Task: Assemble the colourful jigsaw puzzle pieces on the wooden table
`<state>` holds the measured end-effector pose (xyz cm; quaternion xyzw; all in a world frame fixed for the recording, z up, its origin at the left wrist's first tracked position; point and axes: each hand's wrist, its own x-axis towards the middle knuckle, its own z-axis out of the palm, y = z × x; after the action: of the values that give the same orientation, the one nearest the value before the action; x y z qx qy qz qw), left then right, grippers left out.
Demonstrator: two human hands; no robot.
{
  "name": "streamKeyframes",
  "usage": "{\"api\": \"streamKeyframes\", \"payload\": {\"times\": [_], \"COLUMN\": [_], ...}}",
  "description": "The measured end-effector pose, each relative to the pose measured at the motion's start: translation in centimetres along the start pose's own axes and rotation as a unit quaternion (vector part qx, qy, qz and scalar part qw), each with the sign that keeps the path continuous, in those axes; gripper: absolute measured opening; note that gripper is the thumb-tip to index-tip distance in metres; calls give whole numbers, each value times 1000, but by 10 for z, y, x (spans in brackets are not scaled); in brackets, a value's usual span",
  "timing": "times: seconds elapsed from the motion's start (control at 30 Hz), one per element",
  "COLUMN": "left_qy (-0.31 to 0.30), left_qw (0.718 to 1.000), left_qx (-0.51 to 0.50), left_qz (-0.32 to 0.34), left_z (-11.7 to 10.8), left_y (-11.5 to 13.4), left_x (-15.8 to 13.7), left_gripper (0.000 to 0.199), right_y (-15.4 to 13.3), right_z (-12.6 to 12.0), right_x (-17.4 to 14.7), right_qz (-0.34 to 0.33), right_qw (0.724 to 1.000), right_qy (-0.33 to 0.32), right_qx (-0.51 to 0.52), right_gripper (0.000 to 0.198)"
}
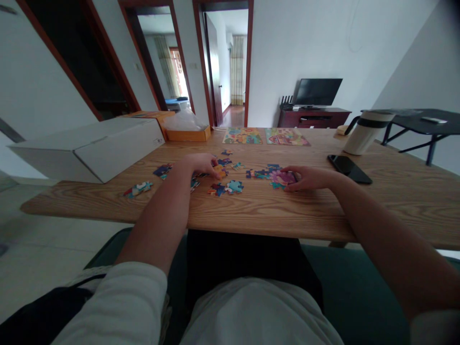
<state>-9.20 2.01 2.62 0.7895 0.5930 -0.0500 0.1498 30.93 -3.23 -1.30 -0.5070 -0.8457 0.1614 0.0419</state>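
Note:
My left hand reaches into the loose puzzle pieces, its fingertips closed on an orange-yellow puzzle piece. Around it lie blue and dark pieces, partly hidden under my forearm. Just in front sits a light-blue puzzle piece. On the right, several joined puzzle pieces form a pink, purple and teal patch with a strip running left. Thumb and fingers of my right hand grip the right edge of this patch, which rests on the table.
A long white box and an open orange box with clear plastic stand at the left. Two picture sheets lie at the back of the wooden table. A phone and a white tumbler are at the right.

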Motion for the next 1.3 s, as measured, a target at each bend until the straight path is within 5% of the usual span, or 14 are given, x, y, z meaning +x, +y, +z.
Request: {"api": "streamKeyframes", "payload": {"times": [0.23, 0.57, 1.03, 1.3], "left_qy": [198, 268, 260, 355], "left_qw": [977, 921, 925, 872], "left_qx": [-78, -223, -269, -331], "left_qz": [9, 173, 62, -69], "left_z": [-8, 5, 7, 7], "left_y": [-4, 13, 15, 8], "left_x": [-6, 5, 7, 13], "left_gripper": [36, 17, 45, 41], "right_y": [1, 0, 4, 5], "right_z": [1, 1, 2, 3], "right_x": [-1, -1, 2, 2], "right_qz": [7, 6, 1, -3], "right_qw": [1000, 1000, 1000, 1000], "right_qy": [-3, -5, -6, -6], "right_qx": [16, 10, 13, 12], "right_gripper": [92, 91, 90, 89]}}
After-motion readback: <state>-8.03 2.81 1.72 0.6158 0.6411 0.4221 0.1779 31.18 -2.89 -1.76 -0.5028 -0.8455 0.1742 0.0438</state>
